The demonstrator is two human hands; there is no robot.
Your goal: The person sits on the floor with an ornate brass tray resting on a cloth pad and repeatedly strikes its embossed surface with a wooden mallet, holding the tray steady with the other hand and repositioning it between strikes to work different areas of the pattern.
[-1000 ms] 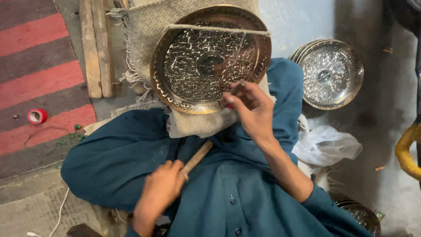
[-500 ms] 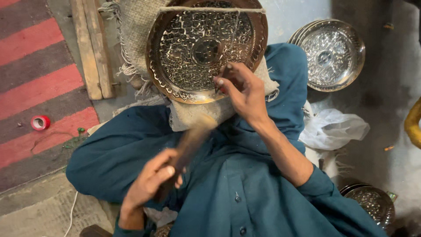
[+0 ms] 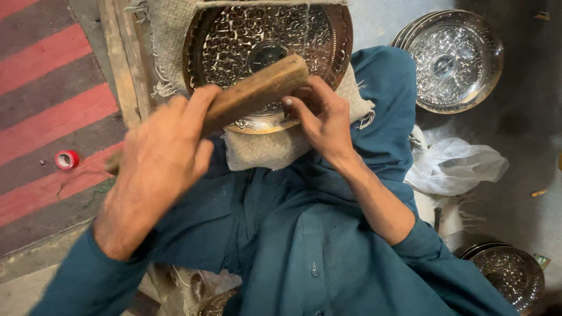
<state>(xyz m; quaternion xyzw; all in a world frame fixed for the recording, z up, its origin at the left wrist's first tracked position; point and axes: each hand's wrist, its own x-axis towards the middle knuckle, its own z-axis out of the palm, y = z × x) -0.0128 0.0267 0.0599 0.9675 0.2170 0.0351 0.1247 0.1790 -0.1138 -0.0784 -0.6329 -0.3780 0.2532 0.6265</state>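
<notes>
While left hand (image 3: 158, 169) grips a wooden mallet (image 3: 254, 93) raised over the tray (image 3: 222, 41), right hand (image 3: 322, 120) pinches something small against the tray's lower rim; can't tell what. Tray rests on burlap (image 3: 257, 149) over the lap. Silver plates (image 3: 453, 58) lie right.

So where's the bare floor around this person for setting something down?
Free: grey floor right of the silver plate stack, beyond the plastic bag; striped mat around the red tape roll. Crowded: the lap, with left hand, wooden mallet, right hand, engraved plate.
</notes>
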